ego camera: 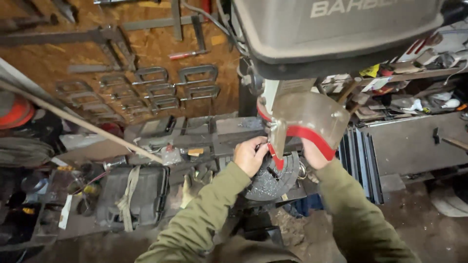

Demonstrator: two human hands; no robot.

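I stand at a grey drill press (336, 29) with a clear, red-edged chuck guard (312, 122) hanging in front of its spindle. My left hand (250, 155) is closed at the left of the guard, its fingers curled on something by the spindle that the guard hides. My right hand (316, 155) reaches under the guard from the right and is mostly hidden behind it. Below both hands lies the round drill table (271, 185), covered in metal chips. Both my sleeves are olive green.
Several C-clamps (161, 87) hang on the chipboard wall at the back. A cluttered bench holds a dark tool bag (131, 195) and work gloves (195, 181). Flat metal sheets (360, 160) lean at the right, beside shelves of tools. A wooden pole (78, 122) slants at the left.
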